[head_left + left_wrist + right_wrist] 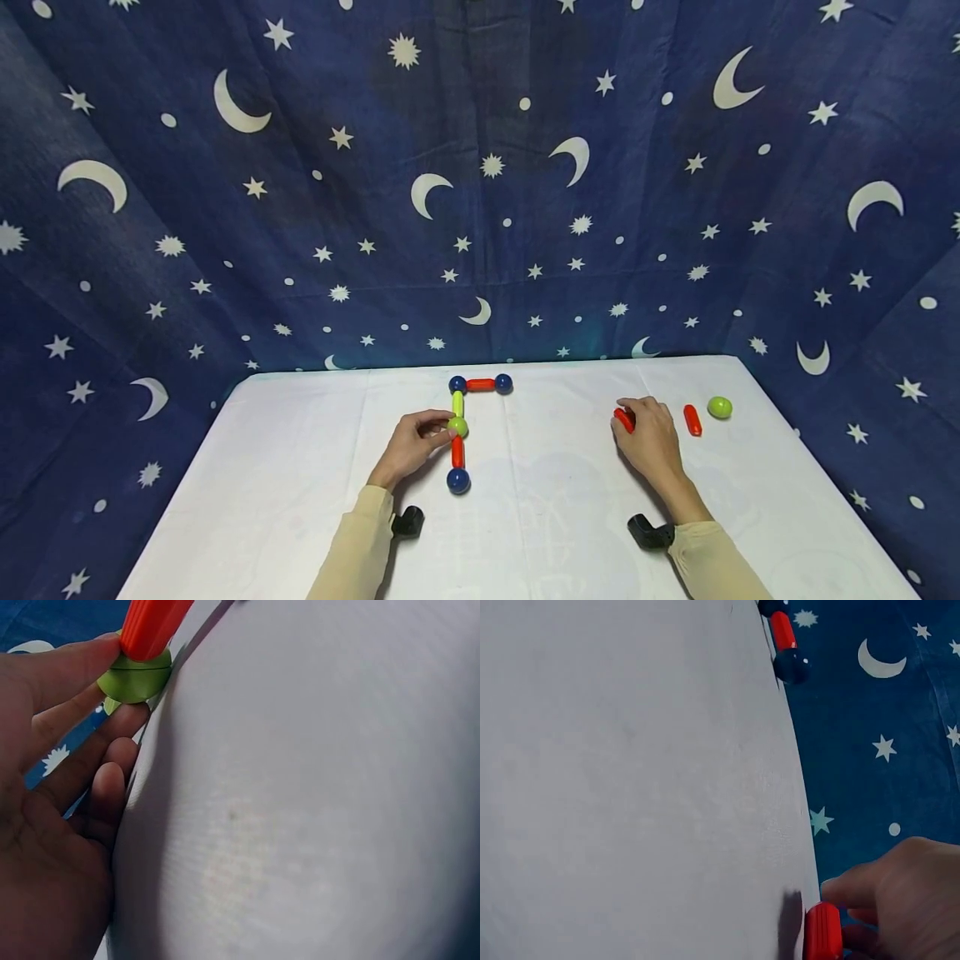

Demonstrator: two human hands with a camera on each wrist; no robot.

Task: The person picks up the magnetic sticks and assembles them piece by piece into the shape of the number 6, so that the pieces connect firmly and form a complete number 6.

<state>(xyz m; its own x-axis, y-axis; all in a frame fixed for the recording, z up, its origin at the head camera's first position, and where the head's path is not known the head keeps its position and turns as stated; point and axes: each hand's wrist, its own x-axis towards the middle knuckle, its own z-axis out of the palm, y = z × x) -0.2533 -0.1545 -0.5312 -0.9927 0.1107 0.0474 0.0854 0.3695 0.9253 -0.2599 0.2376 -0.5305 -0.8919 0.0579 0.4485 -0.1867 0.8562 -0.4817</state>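
My left hand [414, 443] pinches a green ball [458, 427] in the middle of a joined figure of rods and balls. A yellow-green rod [457, 404] runs from that ball to a dark blue ball [457, 384] at the back. A red rod [457, 452] leads the other way to a blue ball [458, 481] at the front. From the back corner another red rod [481, 385] reaches right to a blue ball [504, 383]. Well to the right, my right hand [651, 442] holds a loose red rod [823, 931] between thumb and fingers, close over the table.
Right of my right hand lie a red rod [692, 420] and a green ball [720, 407]. Everything is on a white-covered table [555, 517]. A dark blue curtain [480, 208] with moons and stars hangs along the table's far edge.
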